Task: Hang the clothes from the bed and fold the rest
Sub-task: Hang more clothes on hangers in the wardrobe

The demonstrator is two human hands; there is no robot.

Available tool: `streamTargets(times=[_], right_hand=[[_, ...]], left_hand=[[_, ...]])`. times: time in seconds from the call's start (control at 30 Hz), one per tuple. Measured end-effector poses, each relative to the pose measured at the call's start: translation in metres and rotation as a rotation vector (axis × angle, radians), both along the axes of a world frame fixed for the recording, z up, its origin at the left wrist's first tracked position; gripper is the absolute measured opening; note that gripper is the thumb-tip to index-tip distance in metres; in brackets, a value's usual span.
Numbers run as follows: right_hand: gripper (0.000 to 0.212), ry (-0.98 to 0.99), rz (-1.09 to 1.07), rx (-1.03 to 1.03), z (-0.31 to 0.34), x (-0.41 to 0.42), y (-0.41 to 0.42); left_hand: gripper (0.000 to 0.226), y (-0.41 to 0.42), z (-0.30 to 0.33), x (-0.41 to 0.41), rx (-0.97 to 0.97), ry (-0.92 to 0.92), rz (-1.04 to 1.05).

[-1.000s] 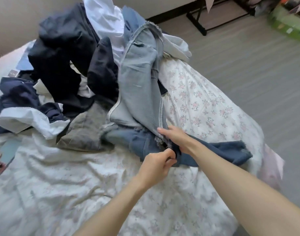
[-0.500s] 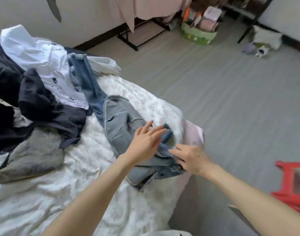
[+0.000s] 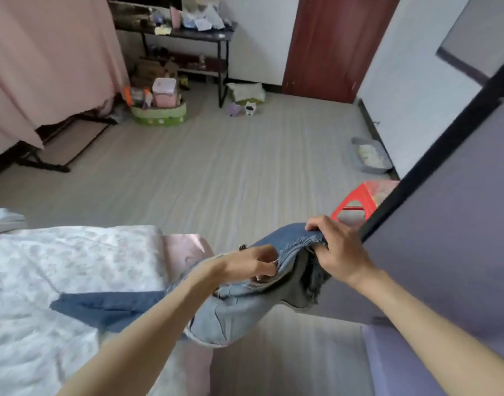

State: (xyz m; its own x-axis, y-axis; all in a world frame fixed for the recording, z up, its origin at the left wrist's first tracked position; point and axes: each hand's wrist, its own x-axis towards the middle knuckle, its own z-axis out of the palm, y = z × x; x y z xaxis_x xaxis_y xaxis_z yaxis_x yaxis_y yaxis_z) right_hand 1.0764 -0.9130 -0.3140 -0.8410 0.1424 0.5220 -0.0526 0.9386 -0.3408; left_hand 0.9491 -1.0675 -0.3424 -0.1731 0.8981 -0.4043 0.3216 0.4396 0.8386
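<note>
A pair of blue jeans [image 3: 230, 312] hangs folded between my two hands, off the corner of the bed [image 3: 73, 258]. My left hand [image 3: 250, 264] grips the pale inner side of the folded denim. My right hand [image 3: 336, 252] holds the frayed darker hem at the upper right. One dark blue leg [image 3: 108, 305] still trails back across the floral sheet. The pile of other clothes is out of view.
A red plastic stool [image 3: 362, 198] stands right of my right hand, beside a purple fabric wardrobe with a black frame [image 3: 445, 252]. A pink-covered rack [image 3: 45, 67], a green basket [image 3: 159, 112] and a dark shelf [image 3: 188, 35] are across the grey floor.
I have turned right, away from the clothes pile. Both hands have lifted the jeans off the bed toward the wardrobe; the left hand went from flat on the denim to gripping it.
</note>
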Motion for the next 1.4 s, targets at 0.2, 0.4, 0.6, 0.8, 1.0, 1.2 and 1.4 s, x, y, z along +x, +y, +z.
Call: streamTargets(times=[0.2,0.4,0.6,0.8,1.0,1.2,1.4], right_hand=[[0.035,-0.084,-0.3,0.004,0.018,0.122,0.076],[0.03,-0.733,-0.585,-0.076,0.032,0.224,0.137],[0.034,-0.545,-0.911,-0.243,0.062,0.279,0.164],[0.029,-0.366,-1.203,-0.076,0.074,0.325,0.2],[0.023,-0.416,-1.135,-0.356,0.052,0.35,0.245],[0.023,-0.303,-0.957,-0.808,0.058,0.372,0.3],[0.024,0.503,-1.095,-1.053,0.066,0.373,0.349]], left_hand=[[0.016,0.105,0.012,0.075,0.015,0.509,-0.063],[0.025,0.19,0.049,0.148,0.324,1.034,0.065],[0.019,0.262,0.111,0.215,0.758,1.096,0.071],[0.045,0.319,0.108,0.232,0.529,1.017,-0.164],[0.034,0.386,0.117,0.249,0.539,0.435,-0.29],[0.016,0.458,0.155,0.276,0.565,0.159,-0.262],[0.019,0.502,0.151,0.284,0.635,0.387,-0.285]])
